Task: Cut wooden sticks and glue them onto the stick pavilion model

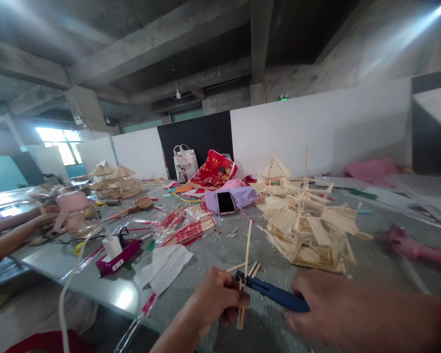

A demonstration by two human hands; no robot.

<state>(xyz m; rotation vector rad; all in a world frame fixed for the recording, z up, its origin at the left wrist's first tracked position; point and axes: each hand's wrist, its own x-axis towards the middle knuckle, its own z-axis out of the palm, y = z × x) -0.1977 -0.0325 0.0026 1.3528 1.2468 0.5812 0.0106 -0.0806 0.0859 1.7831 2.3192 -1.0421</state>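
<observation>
My left hand [220, 296] pinches several thin wooden sticks [247, 247] upright near the table's front edge. One of them rises well above the others. In my right hand [316, 304] is a blue-handled cutting tool [279, 292], probably pliers or cutters, its fingers closed round the handles. The tool's dark jaws lie across the sticks just above my left fingertips. A few loose sticks [255, 268] lie on the table behind the jaws. Beyond my right hand stands a pavilion model [308, 225] built of the same sticks.
Wrapped bundles of sticks [187, 225], white paper [169, 264], a purple power strip [118, 257] and a phone [226, 202] lie about the table. A pink-lidded jug [75, 211] stands at left, near another person's arms [18, 230]. A pink tool [415, 245] lies at right.
</observation>
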